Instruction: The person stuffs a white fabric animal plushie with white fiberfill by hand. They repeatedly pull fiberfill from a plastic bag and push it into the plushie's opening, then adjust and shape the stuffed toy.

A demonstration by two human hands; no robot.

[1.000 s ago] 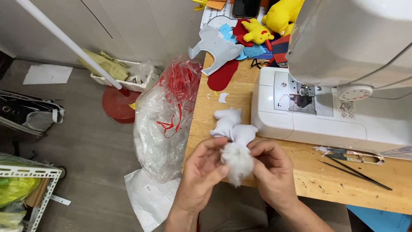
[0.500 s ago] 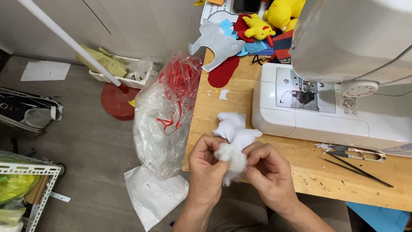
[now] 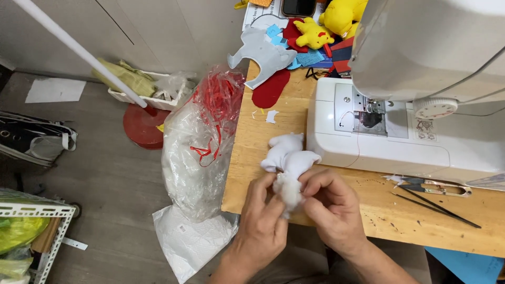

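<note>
White stuffing (image 3: 288,190) is pinched between left hand (image 3: 261,221) and right hand (image 3: 330,206), both grips closed on it, at the soft toy (image 3: 288,156) just before the sewing machine (image 3: 415,100). Judged: filling step; firmer pushing needed next.

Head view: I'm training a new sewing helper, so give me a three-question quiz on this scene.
1. True or false: both hands touch the white plush.
2. What lies right of the right hand on the table?
A. snips
B. a ruler
C. a cup
3. Fill in: the stuffing bag hangs off the table's ___ edge.

Key
1. True: left hand and right hand pinch the stuffing at its opening.
2. A
3. left
</note>
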